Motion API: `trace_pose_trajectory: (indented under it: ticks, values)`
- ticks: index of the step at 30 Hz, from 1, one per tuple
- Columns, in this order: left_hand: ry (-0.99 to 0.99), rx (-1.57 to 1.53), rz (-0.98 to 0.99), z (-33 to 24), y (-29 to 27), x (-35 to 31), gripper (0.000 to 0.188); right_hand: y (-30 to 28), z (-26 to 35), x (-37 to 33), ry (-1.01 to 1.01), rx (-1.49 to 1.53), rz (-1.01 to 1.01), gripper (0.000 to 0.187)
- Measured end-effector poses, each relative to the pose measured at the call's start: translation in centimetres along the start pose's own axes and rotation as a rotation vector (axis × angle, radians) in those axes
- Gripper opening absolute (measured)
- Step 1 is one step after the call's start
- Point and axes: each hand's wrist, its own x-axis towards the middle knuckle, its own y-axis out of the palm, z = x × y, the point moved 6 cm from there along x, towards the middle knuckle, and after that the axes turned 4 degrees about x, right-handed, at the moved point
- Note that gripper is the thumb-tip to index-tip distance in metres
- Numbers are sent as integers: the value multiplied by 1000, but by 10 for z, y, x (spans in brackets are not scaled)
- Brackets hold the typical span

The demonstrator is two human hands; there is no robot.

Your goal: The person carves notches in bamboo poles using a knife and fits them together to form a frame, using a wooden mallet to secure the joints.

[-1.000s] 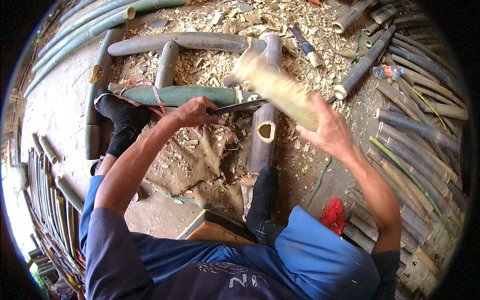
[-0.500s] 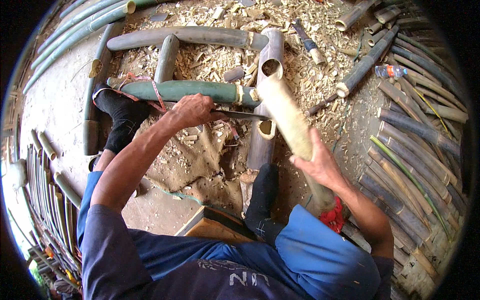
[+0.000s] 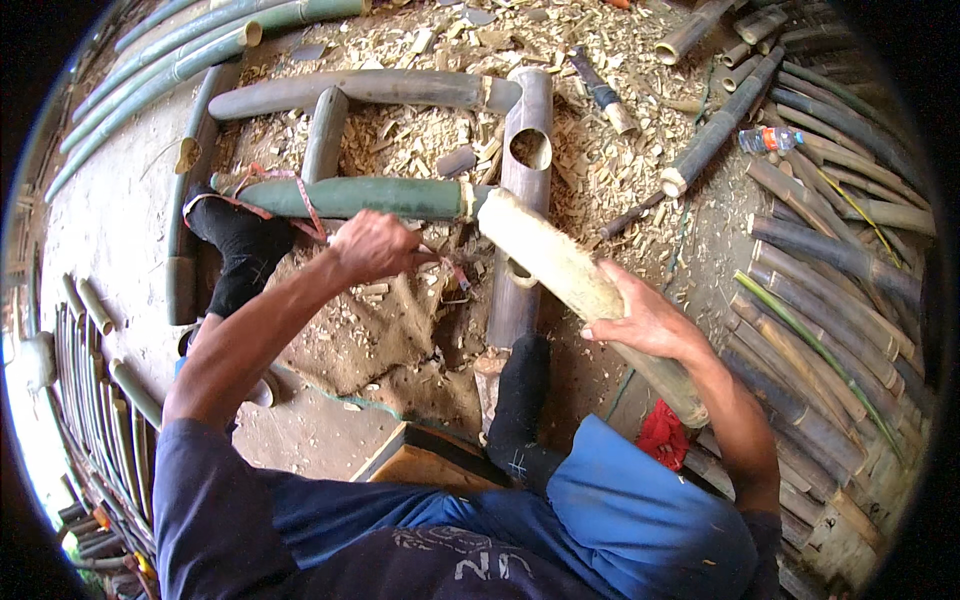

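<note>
My left hand [image 3: 378,247] is closed around the handle of a chisel, just on the near side of a green bamboo rail [image 3: 375,198]. Its blade can hardly be made out now. A thick pale wooden club [image 3: 545,250] is gripped in my right hand [image 3: 645,318], its far end over the joint of the rail and an upright-cut bamboo post [image 3: 514,305]. That end hides part of the post and most of its lower hole; an upper round hole [image 3: 531,150] shows. My socked left foot [image 3: 238,235] rests against the rail's left end, and the right foot [image 3: 520,390] at the post's near end.
A second bamboo rail [image 3: 380,88] and a side post [image 3: 195,150] complete the frame on the ground. Wood chips cover the floor. Stacked bamboo poles [image 3: 830,330] lie right, with a plastic bottle [image 3: 770,140]. Another tool [image 3: 603,92] lies beyond; a red cloth [image 3: 662,435] lies near my knee.
The club's far end has swung left and nearer, across the post. My left hand has shifted slightly left and down; the blade that reached the lower hole no longer shows clearly.
</note>
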Motion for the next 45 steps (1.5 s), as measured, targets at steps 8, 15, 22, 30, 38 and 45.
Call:
trace_pose_trajectory:
  ticks: [8,15,22,30,38,45]
  values:
    - [-145,-326,45,-32,-6,14,69,-19,-42,-25,-134,354,-408,98]
    - [-206,-268,73,-29,-13,43,67,-14,-57,-44,-99,405,-484,90]
    - [-233,-275,115,-32,-17,43,71,2,-53,-49,206,-11,-124,101]
    - [-205,-323,157,-23,-6,52,69,20,-63,-56,150,261,-303,103]
    - [-42,-18,-222,-46,-4,12,45,-6,-84,-62,43,479,-425,110]
    - [-160,-202,-79,-72,7,-16,31,0,-78,-53,-23,375,-449,95]
